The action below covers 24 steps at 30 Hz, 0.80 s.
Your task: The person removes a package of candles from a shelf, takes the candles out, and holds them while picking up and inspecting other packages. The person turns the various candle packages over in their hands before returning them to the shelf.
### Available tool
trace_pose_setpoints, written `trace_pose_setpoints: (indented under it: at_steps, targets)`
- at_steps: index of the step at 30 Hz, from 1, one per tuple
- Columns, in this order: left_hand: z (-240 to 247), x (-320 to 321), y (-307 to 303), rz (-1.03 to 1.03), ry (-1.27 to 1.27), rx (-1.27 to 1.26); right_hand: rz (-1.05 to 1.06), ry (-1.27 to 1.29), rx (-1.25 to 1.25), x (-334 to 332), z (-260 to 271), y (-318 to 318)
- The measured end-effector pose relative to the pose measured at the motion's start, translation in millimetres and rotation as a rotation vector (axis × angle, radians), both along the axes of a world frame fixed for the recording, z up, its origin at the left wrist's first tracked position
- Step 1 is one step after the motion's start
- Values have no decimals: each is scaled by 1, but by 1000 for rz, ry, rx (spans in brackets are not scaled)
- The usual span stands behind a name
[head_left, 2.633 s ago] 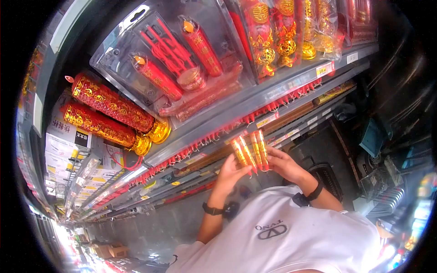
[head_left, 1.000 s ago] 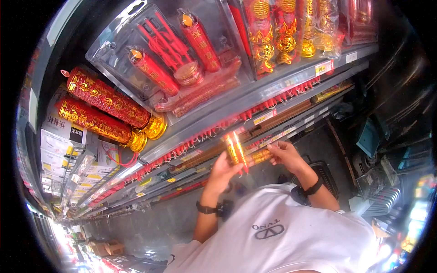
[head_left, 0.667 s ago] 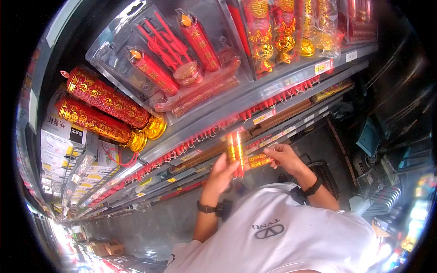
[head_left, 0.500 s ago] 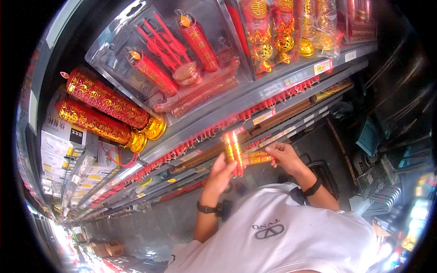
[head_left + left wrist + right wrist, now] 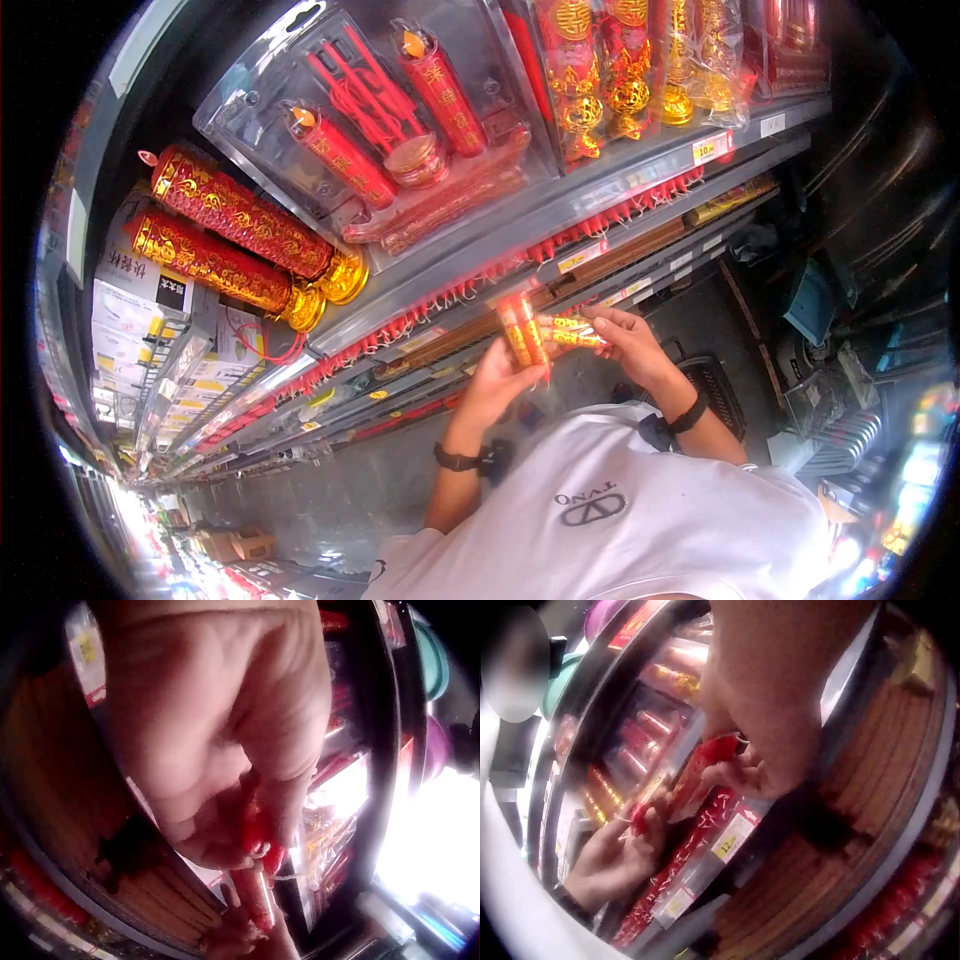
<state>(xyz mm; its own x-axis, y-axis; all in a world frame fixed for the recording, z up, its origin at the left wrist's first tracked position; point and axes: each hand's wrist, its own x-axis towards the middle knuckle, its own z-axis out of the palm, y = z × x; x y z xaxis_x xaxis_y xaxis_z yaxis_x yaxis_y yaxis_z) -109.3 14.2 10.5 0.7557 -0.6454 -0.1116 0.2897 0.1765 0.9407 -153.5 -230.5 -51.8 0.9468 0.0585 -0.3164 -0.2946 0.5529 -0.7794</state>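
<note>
Upright in my left hand [image 5: 492, 385] stands a pair of slim red candles [image 5: 521, 330] with gold patterning, pinched near the lower end. My right hand [image 5: 632, 345] pinches the near end of another pair of red-and-gold candles [image 5: 572, 332], which lies roughly crosswise and meets the first pair. In the left wrist view, red candle ends with pale wicks [image 5: 259, 847] show under the fingers, and the right hand [image 5: 244, 934] is just beyond. The right wrist view has a red candle end [image 5: 721, 748] between the right fingers, with the left hand [image 5: 619, 859] opposite.
Before me a grey shelf [image 5: 610, 190] bears blister-packed red candles [image 5: 375, 130] and two large red-gold candles [image 5: 240, 220] on gold bases. A row of small red candles [image 5: 450, 290] lines the level below. Stacked dark chairs or racks [image 5: 845, 440] stand at right.
Earlier both pairs stood side by side in the two hands. The right hand has since swung its pair crosswise; its grip shifted along the end, and the left pair tilted slightly.
</note>
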Motion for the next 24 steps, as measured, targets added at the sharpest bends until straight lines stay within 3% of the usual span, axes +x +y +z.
trace_pose_setpoints:
  at_steps: [6, 15, 18, 24]
  targets:
    - [-6, 2, 12, 43, 37, 63, 0, 31, 83, 0, 1, 1]
    - [-10, -4, 20, 64, 259, -313, 13, -5, 137, -1, -1, 0]
    - [-13, -3, 21, 63, 269, -312, 39, -17, 133, -1, -4, 1]
    - [-10, -7, 1, 391, -163, 87, 186, -58, 105, -1, 2, 5]
